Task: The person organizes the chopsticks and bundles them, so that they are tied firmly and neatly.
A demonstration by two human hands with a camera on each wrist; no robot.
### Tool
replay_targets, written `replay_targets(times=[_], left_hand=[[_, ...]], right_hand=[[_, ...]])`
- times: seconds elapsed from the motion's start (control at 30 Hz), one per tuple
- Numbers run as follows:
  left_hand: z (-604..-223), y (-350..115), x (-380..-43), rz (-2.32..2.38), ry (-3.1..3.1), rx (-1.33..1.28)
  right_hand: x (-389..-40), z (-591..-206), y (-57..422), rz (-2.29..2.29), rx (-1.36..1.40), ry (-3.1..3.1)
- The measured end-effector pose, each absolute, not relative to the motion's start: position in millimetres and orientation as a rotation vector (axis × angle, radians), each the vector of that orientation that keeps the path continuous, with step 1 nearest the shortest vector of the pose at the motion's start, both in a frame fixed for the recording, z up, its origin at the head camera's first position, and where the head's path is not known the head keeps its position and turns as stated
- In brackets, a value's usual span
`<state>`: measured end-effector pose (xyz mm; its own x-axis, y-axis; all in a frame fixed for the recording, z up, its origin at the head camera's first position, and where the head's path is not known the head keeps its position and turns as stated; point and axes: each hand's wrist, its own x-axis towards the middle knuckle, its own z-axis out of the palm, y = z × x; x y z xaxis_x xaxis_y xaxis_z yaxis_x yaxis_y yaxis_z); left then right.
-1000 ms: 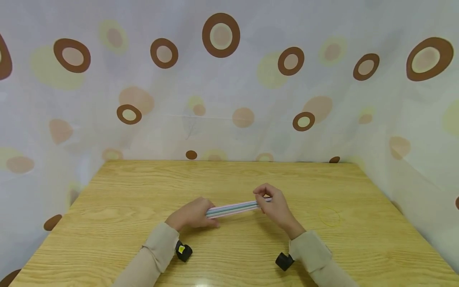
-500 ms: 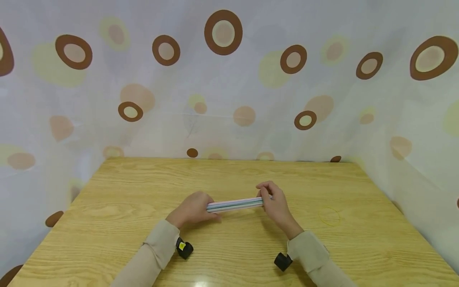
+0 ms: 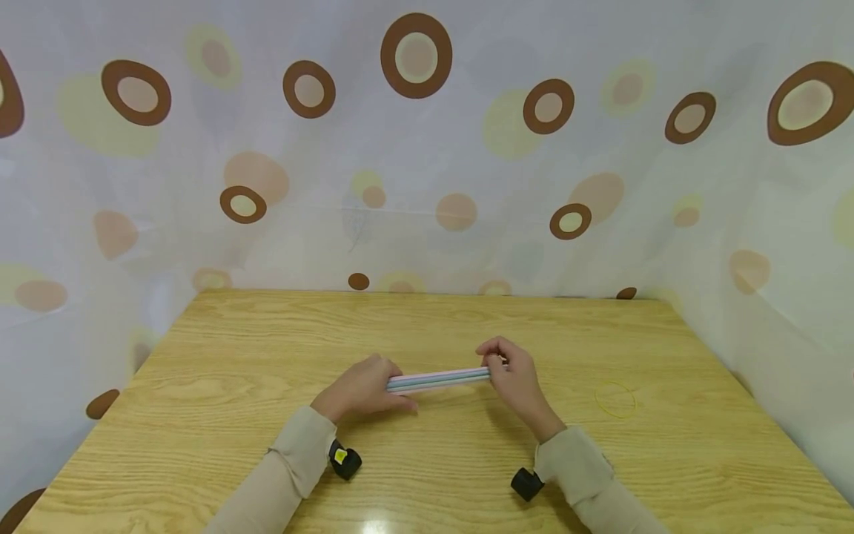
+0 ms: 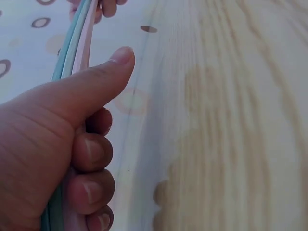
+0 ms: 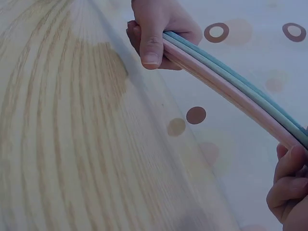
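Note:
A bundle of slim pastel sticks [image 3: 437,380], pink, pale green and teal, is stretched between the two hands above the wooden table. My left hand [image 3: 363,386] grips one end; in the left wrist view its fingers [image 4: 91,190] curl round the sticks and the thumb [image 4: 108,77] lies across them. At the other end, my right hand [image 3: 514,378] pinches the bundle between thumb and bent fingers, which hide that tip. The right wrist view shows the sticks [image 5: 231,89] lying side by side, their ends covered by both hands.
A thin yellow rubber band [image 3: 615,399] lies on the wooden table [image 3: 427,475], to the right of the right hand. A pale cloth with brown-ringed circles [image 3: 416,245] hangs behind the table and along its sides. A small black camera sits at each wrist.
The bundle now lies closer to level, its left end slightly raised with the left hand. My right fingers have closed in around the right end. The rubber band has stayed put.

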<state>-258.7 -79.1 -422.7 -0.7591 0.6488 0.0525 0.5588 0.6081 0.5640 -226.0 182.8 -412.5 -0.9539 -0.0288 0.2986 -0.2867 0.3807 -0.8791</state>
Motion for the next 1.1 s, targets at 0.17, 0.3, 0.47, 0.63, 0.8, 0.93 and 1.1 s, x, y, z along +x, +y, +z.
replay_targets(times=[0.17,0.3,0.47,0.63,0.8,0.93,1.1], left_hand=[[-423.6,-79.3,-258.5,0.804,2.730,1.018],[-421.0,-79.6,-256.6,0.762,2.756,1.002],[-419.3,-80.1,-255.1,0.739,2.763,1.007],[-418.6,-79.4,-254.3,0.749,2.751,1.016],[-418.8,-76.9,-254.3,0.754,2.743,1.027],[-417.4,-74.1,-253.7,0.753,2.747,1.045],[-416.0,-74.4,-253.7,0.761,2.743,1.006]], right_hand=[[-225.6,-411.1,183.1,1.717,0.316,-2.435],[-226.7,-410.7,187.3,1.898,0.418,-2.505],[-226.9,-413.0,187.1,1.759,0.419,-2.651],[-228.6,-415.5,183.9,1.663,0.322,-2.611],[-228.6,-416.0,179.8,1.590,0.204,-2.514],[-227.7,-414.8,178.4,1.615,0.139,-2.458],[-227.8,-412.8,181.8,1.714,0.168,-2.487]])
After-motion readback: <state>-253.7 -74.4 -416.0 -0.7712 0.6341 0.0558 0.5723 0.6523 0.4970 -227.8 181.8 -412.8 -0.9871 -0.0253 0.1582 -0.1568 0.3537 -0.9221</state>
